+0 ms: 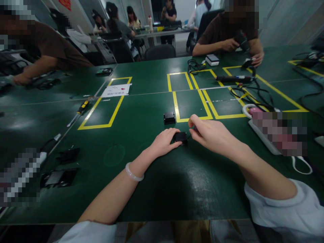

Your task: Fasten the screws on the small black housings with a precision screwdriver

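Pale sleeves [280,206] lay at the view's four and seven o'clock. Near the middle of the green table [152,189], the left hand [165,140] was clamped on a small black box [181,136] from its nine o'clock side. At the box's three o'clock the right hand [209,131] was curled close; whether it pinched anything could not be told. Near, at eleven o'clock, sat a second black box [169,118].

We see dim light, with glare on the table [202,192] nearer us than the right hand [210,133]. Well left of it, we find smearing, stretched edges and blocky pixelation.
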Available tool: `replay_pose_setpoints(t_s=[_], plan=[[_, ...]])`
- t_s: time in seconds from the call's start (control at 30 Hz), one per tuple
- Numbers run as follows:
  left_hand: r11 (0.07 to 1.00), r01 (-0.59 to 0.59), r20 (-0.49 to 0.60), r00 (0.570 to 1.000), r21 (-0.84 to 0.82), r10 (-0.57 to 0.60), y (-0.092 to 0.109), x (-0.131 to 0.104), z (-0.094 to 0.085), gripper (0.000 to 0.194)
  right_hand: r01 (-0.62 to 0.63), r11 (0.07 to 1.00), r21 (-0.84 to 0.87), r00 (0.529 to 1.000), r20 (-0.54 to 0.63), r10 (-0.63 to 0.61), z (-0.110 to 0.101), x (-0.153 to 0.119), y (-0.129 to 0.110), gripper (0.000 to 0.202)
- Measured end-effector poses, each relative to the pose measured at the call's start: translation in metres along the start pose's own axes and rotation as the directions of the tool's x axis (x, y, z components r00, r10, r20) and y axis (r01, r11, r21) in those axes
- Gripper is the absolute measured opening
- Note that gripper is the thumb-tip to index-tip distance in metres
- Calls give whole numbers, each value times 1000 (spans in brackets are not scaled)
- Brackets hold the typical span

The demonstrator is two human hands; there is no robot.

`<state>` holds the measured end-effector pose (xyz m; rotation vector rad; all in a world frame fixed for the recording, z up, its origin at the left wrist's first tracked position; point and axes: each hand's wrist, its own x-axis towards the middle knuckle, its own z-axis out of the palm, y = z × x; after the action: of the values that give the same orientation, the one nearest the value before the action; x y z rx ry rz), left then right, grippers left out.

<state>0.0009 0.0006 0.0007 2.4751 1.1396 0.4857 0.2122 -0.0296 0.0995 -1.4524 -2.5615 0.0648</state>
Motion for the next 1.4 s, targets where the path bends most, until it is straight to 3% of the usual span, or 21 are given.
replay_pose_setpoints(t_s=[0.6,0.87,1.4], plan=[[1000,-12,-1,1000,1,12,0,0,0,37,-35,999,-25,999,28,36,1,2,0,22],[1000,-18,-8,1000,8,19,-1,0,0,36,-16,1000,11,1000,-24,17,2,1,1,17],[1000,-8,-4,1000,-7,8,1,0,-1,35,-21,1000,-9,1000,12,21,-1,1,-1,18]])
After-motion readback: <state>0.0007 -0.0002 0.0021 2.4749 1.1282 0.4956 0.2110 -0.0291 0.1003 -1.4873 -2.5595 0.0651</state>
